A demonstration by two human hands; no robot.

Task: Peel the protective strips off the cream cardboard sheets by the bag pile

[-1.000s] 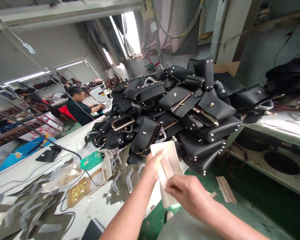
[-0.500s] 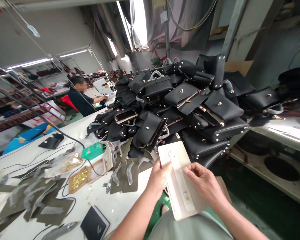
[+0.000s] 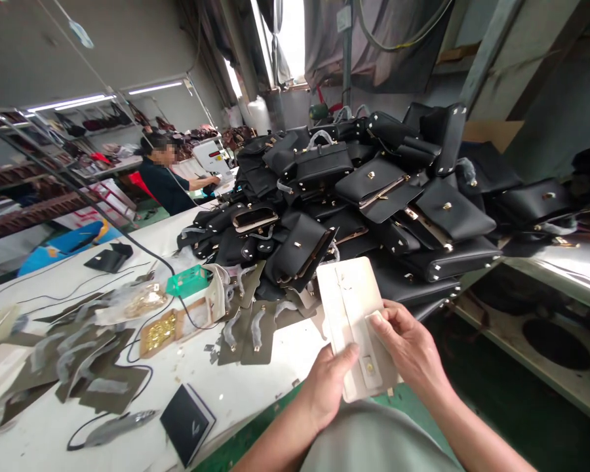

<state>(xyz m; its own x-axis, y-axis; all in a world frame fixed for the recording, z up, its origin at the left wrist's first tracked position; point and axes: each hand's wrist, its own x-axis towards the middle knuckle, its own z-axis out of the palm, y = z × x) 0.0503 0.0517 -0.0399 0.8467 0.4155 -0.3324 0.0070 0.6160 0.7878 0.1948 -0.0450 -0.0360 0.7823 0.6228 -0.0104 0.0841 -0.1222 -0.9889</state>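
Observation:
A cream bag panel (image 3: 334, 292), flat with rounded corners, is held in front of my lap. Along it runs a strap with a small gold metal fitting (image 3: 370, 368) near its lower end. My left hand (image 3: 324, 387) grips the lower left edge, its thumb lying across the strap. On the right side, my right hand (image 3: 415, 344) pinches the panel, thumb on top and the other fingers partly hidden behind. Just beyond the panel rises a large heap of black handbags (image 3: 299, 246).
The white table (image 3: 181, 367) at left bears olive leather pieces with wrapped handles (image 3: 255, 337), a box of gold fittings (image 3: 161, 333), a green basket (image 3: 187, 281), a black notebook (image 3: 187, 419) and loose cables. Another person (image 3: 160, 177) works farther back. A shelf (image 3: 511, 321) stands at right.
My left hand has slid down from the panel's upper left edge to its lower left. The panel sits slightly higher and straighter, with my right hand still on its right side.

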